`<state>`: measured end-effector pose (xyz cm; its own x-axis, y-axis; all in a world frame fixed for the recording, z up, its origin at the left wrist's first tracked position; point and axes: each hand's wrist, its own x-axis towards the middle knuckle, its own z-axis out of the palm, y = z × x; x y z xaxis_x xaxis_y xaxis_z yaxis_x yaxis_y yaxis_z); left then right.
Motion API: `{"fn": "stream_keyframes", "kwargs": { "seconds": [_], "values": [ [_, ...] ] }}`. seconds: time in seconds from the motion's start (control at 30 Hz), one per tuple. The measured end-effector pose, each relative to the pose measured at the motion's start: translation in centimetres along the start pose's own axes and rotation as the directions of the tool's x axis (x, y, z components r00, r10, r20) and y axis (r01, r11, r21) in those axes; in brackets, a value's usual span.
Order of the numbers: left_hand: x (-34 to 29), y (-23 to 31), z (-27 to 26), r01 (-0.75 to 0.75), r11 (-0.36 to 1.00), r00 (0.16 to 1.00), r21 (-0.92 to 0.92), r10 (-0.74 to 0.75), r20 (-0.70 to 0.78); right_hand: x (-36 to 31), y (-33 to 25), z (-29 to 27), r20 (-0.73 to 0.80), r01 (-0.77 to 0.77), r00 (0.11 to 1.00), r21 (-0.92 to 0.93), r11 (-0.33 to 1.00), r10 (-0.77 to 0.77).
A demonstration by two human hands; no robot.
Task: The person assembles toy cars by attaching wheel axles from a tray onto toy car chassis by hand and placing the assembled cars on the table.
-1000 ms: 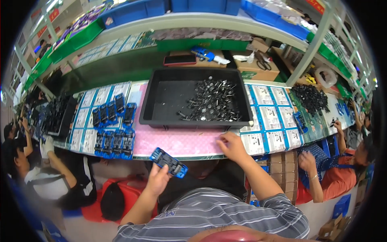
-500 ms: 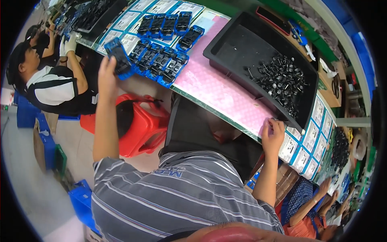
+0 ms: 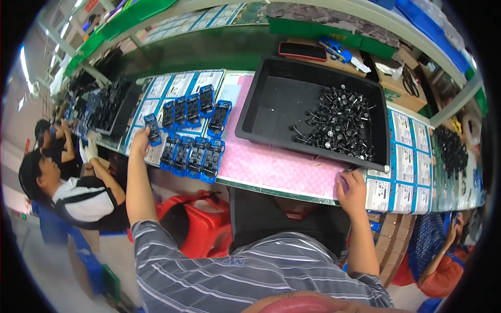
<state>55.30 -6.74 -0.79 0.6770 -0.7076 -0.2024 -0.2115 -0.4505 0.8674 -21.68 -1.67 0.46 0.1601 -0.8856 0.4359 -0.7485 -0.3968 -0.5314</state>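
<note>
My left hand (image 3: 140,143) grips a blue and black toy car (image 3: 152,130), its black underside up, at the left end of the upper row. It looks low over the printed sheets or on them; I cannot tell which. Beside it, similar upturned toy cars (image 3: 180,112) stand in two rows, with one car (image 3: 219,119) set apart at their right. My right hand (image 3: 353,192) is at the table's front edge, just below the black tray (image 3: 271,104). Its fingers are curled and pinched together; what they hold, if anything, is hidden. Black wheels on axles (image 3: 339,120) are heaped in the tray.
Pink padded sheeting (image 3: 282,169) covers the middle of the table. Label-printed sheets (image 3: 404,167) lie at the right. Behind the tray are a red-edged phone (image 3: 302,51) and a blue toy car (image 3: 336,51). A red stool (image 3: 206,224) stands below; co-workers sit on both sides.
My left hand has lowered the toy car toward the sheets beside the upper row. My view has tilted up, showing more behind the table. My right hand stays by the tray, fingers still curled.
</note>
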Motion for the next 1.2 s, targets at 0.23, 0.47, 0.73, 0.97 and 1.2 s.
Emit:
{"fn": "stream_keyframes", "kwargs": {
  "seconds": [0.23,0.47,0.73,0.97,1.2],
  "values": [
    [0.2,4.1,5.8,-0.136,0.956,0.971,0.261,0.181,-0.154,0.1,0.1,-0.2,0.007,-0.050,0.999,-0.005,0.999,0.050],
    [0.2,3.2,5.6,-0.206,0.878,0.919,0.433,0.326,-0.223,0.2,0.0,0.1,-0.011,-0.027,1.000,-0.031,0.999,0.027],
    [-11.6,7.8,9.0,-0.451,0.472,0.634,0.758,0.767,-0.100,0.1,0.5,-0.4,-0.020,-0.040,0.999,0.027,0.999,0.040],
    [-33.2,11.3,21.3,-0.913,0.360,0.404,0.191,0.861,0.309,-0.5,1.1,-0.5,-0.018,-0.050,0.999,0.074,0.996,0.052],
    [-37.3,9.3,32.8,-0.791,0.608,0.516,-0.063,0.720,0.464,-0.6,0.6,-0.9,-0.034,0.043,0.999,0.148,0.988,-0.038]
  ]
}}
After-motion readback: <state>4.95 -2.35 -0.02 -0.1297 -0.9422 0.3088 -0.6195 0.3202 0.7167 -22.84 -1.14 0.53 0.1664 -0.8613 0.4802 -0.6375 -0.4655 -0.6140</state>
